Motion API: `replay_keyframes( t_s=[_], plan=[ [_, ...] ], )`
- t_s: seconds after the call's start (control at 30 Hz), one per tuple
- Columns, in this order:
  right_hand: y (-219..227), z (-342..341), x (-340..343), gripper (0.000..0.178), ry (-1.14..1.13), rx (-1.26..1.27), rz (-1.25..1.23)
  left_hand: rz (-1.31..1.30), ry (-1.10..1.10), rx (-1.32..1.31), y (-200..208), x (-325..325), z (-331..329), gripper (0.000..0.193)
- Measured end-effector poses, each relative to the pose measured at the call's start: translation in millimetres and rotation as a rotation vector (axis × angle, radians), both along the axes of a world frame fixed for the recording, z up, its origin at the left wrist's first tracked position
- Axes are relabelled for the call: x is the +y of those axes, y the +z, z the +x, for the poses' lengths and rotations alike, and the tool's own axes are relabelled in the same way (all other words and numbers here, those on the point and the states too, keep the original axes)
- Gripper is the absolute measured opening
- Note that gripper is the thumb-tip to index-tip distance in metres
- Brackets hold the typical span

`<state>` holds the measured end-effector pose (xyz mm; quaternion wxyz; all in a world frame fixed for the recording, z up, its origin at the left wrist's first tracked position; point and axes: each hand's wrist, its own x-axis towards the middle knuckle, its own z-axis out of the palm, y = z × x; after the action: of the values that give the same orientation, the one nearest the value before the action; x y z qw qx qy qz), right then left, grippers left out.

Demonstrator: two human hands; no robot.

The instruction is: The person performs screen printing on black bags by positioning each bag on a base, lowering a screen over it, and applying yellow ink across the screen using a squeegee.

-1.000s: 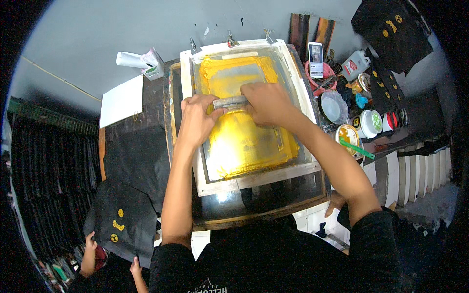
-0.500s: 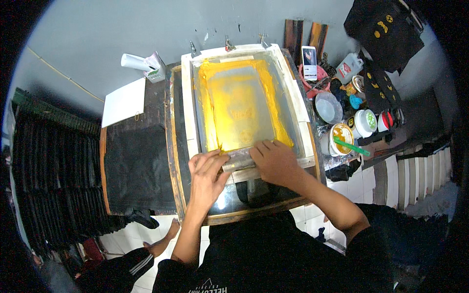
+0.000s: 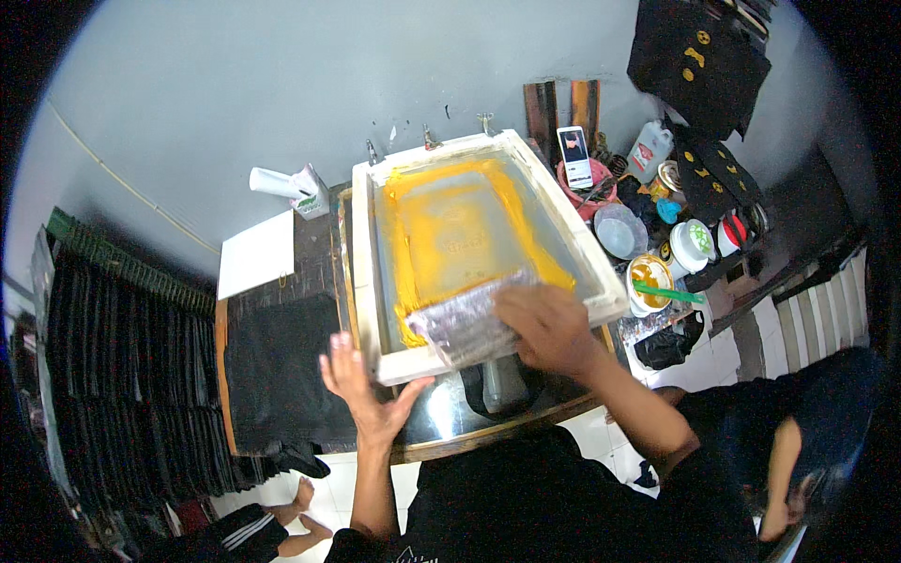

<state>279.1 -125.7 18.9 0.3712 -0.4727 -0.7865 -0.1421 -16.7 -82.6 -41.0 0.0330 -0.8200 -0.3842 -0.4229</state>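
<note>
A white-framed printing screen (image 3: 364, 272) with yellow ink (image 3: 404, 253) around its mesh lies under clamps at the wall. Its near end looks raised above the glossy dark board (image 3: 439, 413). At the frame's near left corner, my left hand (image 3: 369, 394) is open, fingers spread and thumb out along the near rail. My right hand (image 3: 549, 328), slightly blurred, grips a squeegee (image 3: 465, 319) that seems wrapped in clear plastic. The squeegee is at the near end of the mesh; my right fingers hide its right part.
Right of the screen are a tub of yellow ink (image 3: 649, 286) with a green stick, a white-lidded tub (image 3: 692, 246), a clear bowl (image 3: 620, 233) and a phone (image 3: 573, 158). Black fabric (image 3: 282, 375) covers the left tabletop. Other people's limbs show low at both sides.
My left hand has left the squeegee, moved to the frame's left corner and opened. My right hand keeps the squeegee. The screen's near end appears to have risen, and the view has shifted.
</note>
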Motion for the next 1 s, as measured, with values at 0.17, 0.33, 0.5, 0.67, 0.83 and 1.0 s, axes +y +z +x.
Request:
replay_keyframes(
  t_s=[0.17,0.33,0.5,0.67,0.83,1.0],
  plan=[
    [91,7,49,0.032,-0.13,-0.065,0.168,-0.387,-0.213,-0.916,32,31,40,0.101],
    [165,22,116,0.037,-0.236,-0.051,0.195,-0.58,-0.042,0.227,-32,53,-1,0.066],
    [225,30,147,0.031,-0.35,0.167,-0.068,-0.447,-0.113,0.41,-48,18,-13,0.063],
    [245,25,173,0.03,-0.37,0.242,-0.008,-0.615,-0.325,0.372,-44,-20,-62,0.063],
    [251,24,204,0.037,-0.273,0.34,0.007,-0.646,-0.154,-0.131,-46,-7,-147,0.053],
    [256,36,214,0.035,-0.191,0.412,-0.04,-0.829,0.517,-0.327,-104,43,-290,0.051]
  ],
)
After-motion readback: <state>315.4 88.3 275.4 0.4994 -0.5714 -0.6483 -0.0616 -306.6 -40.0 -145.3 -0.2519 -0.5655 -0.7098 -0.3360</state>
